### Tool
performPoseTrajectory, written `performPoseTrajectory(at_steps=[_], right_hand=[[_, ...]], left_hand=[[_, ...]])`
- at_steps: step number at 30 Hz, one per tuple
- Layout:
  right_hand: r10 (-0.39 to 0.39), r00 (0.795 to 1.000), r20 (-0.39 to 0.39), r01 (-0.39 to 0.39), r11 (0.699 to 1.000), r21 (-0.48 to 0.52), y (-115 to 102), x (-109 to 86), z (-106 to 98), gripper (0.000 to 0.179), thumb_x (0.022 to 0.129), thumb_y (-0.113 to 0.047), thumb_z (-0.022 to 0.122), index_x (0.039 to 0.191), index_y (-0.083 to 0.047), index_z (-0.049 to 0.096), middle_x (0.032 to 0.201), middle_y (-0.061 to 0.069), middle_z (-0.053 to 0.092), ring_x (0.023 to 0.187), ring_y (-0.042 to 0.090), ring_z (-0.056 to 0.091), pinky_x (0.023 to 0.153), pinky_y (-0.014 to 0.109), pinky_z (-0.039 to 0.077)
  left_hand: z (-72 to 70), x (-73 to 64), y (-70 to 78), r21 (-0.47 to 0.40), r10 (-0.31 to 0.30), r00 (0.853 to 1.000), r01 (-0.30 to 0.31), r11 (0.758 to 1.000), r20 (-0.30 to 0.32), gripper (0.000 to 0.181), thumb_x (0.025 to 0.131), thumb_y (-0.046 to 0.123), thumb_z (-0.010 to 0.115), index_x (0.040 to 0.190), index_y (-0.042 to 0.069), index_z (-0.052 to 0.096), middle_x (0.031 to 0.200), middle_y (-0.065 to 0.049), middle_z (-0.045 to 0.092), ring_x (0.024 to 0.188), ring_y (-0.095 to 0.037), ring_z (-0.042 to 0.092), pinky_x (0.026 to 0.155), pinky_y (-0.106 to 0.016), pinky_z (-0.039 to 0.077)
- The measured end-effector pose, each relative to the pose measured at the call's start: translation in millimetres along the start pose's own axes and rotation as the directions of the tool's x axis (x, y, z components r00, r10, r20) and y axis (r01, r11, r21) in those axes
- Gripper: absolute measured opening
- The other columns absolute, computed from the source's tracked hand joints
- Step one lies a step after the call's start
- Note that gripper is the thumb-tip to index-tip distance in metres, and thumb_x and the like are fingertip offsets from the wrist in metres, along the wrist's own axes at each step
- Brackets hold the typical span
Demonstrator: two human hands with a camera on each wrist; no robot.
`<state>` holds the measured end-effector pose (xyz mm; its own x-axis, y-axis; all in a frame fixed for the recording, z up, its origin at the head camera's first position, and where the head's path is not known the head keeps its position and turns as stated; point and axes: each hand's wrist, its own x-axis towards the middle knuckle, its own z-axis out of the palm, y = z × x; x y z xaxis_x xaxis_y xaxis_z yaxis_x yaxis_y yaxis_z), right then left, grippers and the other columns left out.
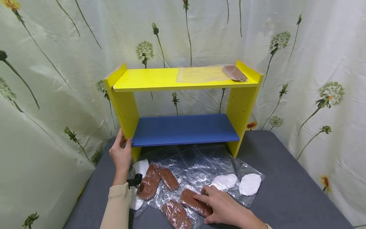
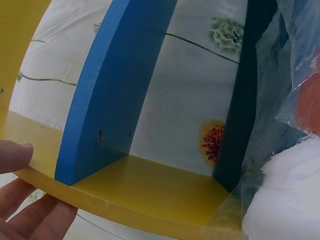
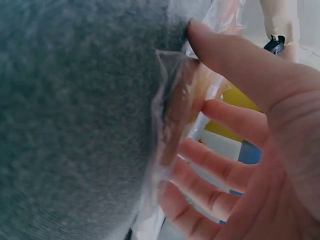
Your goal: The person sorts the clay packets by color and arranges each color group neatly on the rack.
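A small shelf unit with yellow sides and a blue shelf board (image 1: pixel 186 128) stands before me. My left hand (image 1: pixel 121 156) grips the front edge of its left side panel (image 1: pixel 123 109), thumb on the inner face and fingers on the outer, as the left wrist view also shows. My right hand (image 1: pixel 224 206) rests over one end of a brown slab (image 1: pixel 193 202) in a clear plastic bag, lying on the dark surface. In the right wrist view its fingers (image 3: pixel 215 167) touch the bag, the thumb spread apart from them.
More bagged brown slabs (image 1: pixel 168 179) and white pieces (image 1: pixel 250 184) lie in front of the unit. Another bagged brown slab (image 1: pixel 235 73) sits on the yellow top board (image 1: pixel 151 78), at its right end. A flower-print curtain (image 1: pixel 311 70) hangs behind and around the dark surface (image 1: pixel 266 165).
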<state>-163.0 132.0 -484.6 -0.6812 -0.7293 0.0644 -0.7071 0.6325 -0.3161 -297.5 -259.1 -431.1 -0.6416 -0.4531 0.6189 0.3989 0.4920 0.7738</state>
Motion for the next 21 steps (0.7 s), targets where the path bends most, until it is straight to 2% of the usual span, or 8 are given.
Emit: performPoseTrajectory(at_steps=[3, 11, 15, 21], right_hand=[[-0.016, 1.000, -0.011, 0.016, 1.000, 0.003, 0, -0.7, -1, 0.076, 0.074, -0.044, 0.089, 0.143, -0.029, 0.059, 0.105, -0.009, 0.048, 0.076, 0.002, 0.039, 0.054, 0.017, 0.037], [-0.001, 1.000, 0.011, 0.001, 1.000, 0.030, 1, -0.1, -3, 0.072, 0.076, -0.032, 0.087, 0.143, -0.032, 0.058, 0.093, -0.010, 0.042, 0.070, 0.004, 0.037, 0.052, 0.019, 0.034], [0.017, 1.000, 0.020, -0.018, 0.999, 0.042, 1, 0.4, -6, 0.070, 0.075, -0.025, 0.081, 0.142, -0.033, 0.059, 0.092, -0.011, 0.044, 0.068, 0.004, 0.038, 0.051, 0.020, 0.035], [0.052, 0.997, 0.051, -0.059, 0.987, 0.151, 4, 0.6, -15, 0.060, 0.080, -0.016, 0.072, 0.138, -0.029, 0.063, 0.089, -0.016, 0.054, 0.066, 0.000, 0.043, 0.054, 0.020, 0.038]], left_hand=[[0.9, 0.5, -0.2, -0.002, 0.005, 1.000, -0.005, 1.000, -0.001, 0.064, 0.093, 0.007, 0.072, 0.142, 0.045, 0.054, 0.129, -0.002, 0.067, 0.110, -0.021, 0.068, 0.088, -0.045, 0.056], [0.5, -0.4, 0.5, -0.001, 0.007, 1.000, -0.007, 1.000, 0.004, 0.066, 0.093, 0.006, 0.072, 0.143, 0.045, 0.053, 0.129, -0.003, 0.068, 0.111, -0.022, 0.067, 0.090, -0.047, 0.055], [0.6, -0.5, 0.7, -0.002, 0.002, 1.000, -0.002, 1.000, 0.006, 0.065, 0.094, 0.007, 0.071, 0.143, 0.044, 0.053, 0.129, -0.004, 0.068, 0.111, -0.024, 0.067, 0.090, -0.048, 0.055], [0.7, -1.2, 1.8, 0.009, 0.006, 1.000, -0.006, 1.000, 0.000, 0.064, 0.094, 0.006, 0.071, 0.142, 0.043, 0.055, 0.128, -0.003, 0.068, 0.111, -0.022, 0.067, 0.090, -0.037, 0.056]])
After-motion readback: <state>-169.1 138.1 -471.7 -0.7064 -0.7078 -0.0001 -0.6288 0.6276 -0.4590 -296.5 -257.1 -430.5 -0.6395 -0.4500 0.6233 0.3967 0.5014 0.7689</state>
